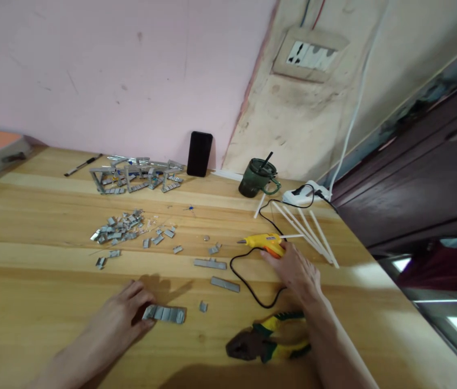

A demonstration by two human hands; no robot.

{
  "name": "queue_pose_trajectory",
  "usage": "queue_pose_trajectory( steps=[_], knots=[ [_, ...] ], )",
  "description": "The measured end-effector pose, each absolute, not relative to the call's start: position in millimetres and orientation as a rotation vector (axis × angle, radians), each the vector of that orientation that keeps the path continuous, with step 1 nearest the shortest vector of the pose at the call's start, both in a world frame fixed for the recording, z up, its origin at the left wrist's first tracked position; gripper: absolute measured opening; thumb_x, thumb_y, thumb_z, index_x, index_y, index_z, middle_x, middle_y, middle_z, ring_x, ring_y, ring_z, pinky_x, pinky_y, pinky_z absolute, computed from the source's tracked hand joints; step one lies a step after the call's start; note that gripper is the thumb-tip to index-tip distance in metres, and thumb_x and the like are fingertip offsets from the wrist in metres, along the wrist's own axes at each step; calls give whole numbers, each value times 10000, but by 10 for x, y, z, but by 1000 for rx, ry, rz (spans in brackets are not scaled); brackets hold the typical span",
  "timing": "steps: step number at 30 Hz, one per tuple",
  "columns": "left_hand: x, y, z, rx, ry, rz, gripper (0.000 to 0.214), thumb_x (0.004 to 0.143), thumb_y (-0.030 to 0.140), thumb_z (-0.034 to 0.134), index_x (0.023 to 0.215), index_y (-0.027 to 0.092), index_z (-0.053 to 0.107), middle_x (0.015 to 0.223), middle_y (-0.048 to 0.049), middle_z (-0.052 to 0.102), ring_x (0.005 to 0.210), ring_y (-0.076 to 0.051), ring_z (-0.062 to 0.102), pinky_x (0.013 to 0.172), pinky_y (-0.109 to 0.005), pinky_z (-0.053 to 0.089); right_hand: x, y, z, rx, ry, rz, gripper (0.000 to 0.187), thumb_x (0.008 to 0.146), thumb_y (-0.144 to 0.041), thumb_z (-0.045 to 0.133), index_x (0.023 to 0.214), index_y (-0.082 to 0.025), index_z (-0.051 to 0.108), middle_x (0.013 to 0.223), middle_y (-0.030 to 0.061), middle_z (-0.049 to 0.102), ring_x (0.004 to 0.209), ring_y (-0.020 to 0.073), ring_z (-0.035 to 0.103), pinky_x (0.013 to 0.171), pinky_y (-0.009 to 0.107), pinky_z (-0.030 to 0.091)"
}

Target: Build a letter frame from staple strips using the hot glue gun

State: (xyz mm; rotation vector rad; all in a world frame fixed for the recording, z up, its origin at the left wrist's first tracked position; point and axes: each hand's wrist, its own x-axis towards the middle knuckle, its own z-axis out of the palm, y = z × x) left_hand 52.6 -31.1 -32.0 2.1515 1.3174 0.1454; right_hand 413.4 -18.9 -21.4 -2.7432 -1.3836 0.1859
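Note:
My left hand lies low on the wooden table, its fingers curled against the left end of a grey strip of staples. My right hand reaches forward and closes its fingertips on the handle of a yellow glue gun, which lies on its side with a white glue stick in its rear. Its black cord loops over the table. Pliers with yellow and green handles lie under my right forearm.
Loose staple pieces are scattered mid-table, and a staple-built frame stands by the wall. A black phone leans on the wall beside a green mug. Several white glue sticks, a power strip and a pen lie around.

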Motion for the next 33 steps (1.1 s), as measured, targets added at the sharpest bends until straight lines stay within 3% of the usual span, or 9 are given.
queue_pose_trajectory(
  steps=[6,16,25,33],
  knots=[
    [528,-333,-305,2157,1330,180,105,747,201,541,781,226,637,830,-21,618,827,-210,591,741,-314,457,4159,-231,-135,-2708,-1338,192,632,750,-629,456,1173,-162,505,1045,155,654,936,315,628,737,400,460],
    [544,-355,-288,2153,1364,171,132,715,182,548,770,230,658,813,-17,632,825,-213,592,742,-311,453,4022,-308,-24,-2562,-1359,229,559,731,-599,494,1126,-205,514,984,106,675,885,306,637,693,369,447],
    [415,-444,-280,2034,1365,363,279,688,244,656,966,265,659,991,-51,654,941,-249,608,830,-357,491,3917,-374,25,-2403,-1348,162,531,683,-578,516,1072,-218,543,928,88,682,827,296,644,659,360,449],
    [356,-503,-300,1964,1327,519,302,690,300,683,991,303,653,1017,-49,657,982,-260,602,857,-380,486,3709,-469,69,-2256,-1446,134,525,659,-595,518,1024,-223,579,929,73,677,823,268,636,656,330,465]
  ],
)
